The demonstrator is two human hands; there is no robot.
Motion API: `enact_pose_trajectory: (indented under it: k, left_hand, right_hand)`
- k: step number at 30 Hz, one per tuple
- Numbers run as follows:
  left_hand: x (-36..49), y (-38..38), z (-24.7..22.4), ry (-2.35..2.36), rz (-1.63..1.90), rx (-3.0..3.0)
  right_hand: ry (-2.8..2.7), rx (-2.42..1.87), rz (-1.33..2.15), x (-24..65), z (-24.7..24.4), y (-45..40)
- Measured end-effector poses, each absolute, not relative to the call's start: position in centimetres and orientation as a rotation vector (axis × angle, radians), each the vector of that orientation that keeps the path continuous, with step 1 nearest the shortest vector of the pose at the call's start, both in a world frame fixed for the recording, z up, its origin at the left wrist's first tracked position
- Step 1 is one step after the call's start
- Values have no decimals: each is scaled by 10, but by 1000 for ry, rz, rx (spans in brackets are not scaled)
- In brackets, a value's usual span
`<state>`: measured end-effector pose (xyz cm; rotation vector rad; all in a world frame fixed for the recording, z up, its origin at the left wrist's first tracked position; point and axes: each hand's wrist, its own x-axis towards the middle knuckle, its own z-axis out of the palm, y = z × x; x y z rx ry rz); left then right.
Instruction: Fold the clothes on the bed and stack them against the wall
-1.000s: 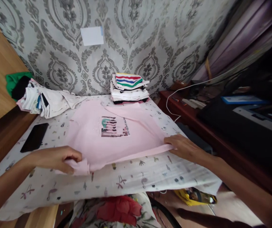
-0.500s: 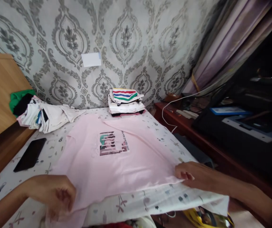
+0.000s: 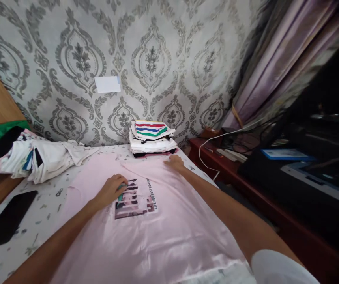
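A pink T-shirt (image 3: 169, 240) lies spread over a patterned sheet, with a dark picture and lettering printed on its chest. My left hand (image 3: 112, 190) rests on the shirt at the left edge of the print, fingers loosely bent and a little apart, covering part of the picture. Farther off, my right hand (image 3: 174, 161) reaches to the shirt's far right corner, just in front of a stack of folded clothes (image 3: 153, 146). Its fingers lie low against the fabric, and their tips are hard to make out.
Left of the shirt are a black phone-like slab (image 3: 8, 219) and a heap of white clothes (image 3: 51, 159), with a green cloth (image 3: 5, 132) beside it. On the right stands a reddish-brown table (image 3: 216, 163) with a white cable (image 3: 200, 152). A patterned wall (image 3: 151, 59) closes the back.
Both hands have left the shirt's near hem and moved forward, the left onto the print, the right to the far right corner. The view has shifted, and the shirt sits nearer.
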<state>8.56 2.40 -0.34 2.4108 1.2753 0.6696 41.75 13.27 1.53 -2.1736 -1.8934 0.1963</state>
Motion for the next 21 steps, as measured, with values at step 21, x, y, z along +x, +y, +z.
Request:
enact_pose_trajectory:
  k: [21]
  left_hand:
    - [93,108,-15,1477,275,2540]
  right_hand:
    - [-1741,-2137,-40,443,-8,171]
